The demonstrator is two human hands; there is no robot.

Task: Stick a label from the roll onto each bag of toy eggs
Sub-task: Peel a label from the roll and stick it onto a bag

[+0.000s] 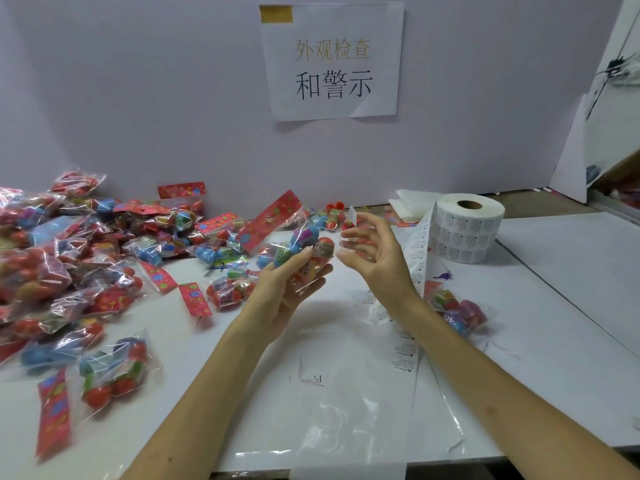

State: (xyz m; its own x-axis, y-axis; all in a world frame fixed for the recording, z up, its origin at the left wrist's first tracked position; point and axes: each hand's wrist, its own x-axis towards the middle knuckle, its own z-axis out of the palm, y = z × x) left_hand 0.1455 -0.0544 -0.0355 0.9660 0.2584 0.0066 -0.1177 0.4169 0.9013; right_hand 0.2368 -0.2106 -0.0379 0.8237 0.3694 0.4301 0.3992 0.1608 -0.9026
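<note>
My left hand (294, 282) holds a clear bag of toy eggs (294, 240) with a red card header, raised above the table at centre. A small label is stuck on an egg-shaped bulge of the bag by my thumb. My right hand (374, 251) is just to the right of the bag, fingers spread, with a small white label (352, 215) stuck to a fingertip. The label roll (467, 230) stands at the back right, and its backing strip (412, 306) trails down across the table towards me.
A big heap of bagged toy eggs (69, 258) covers the left of the white table (554, 306). One bag (457, 310) lies right of my right forearm. A paper sign (332, 60) hangs on the wall behind. A sheet of clear plastic (346, 403) lies near the front edge.
</note>
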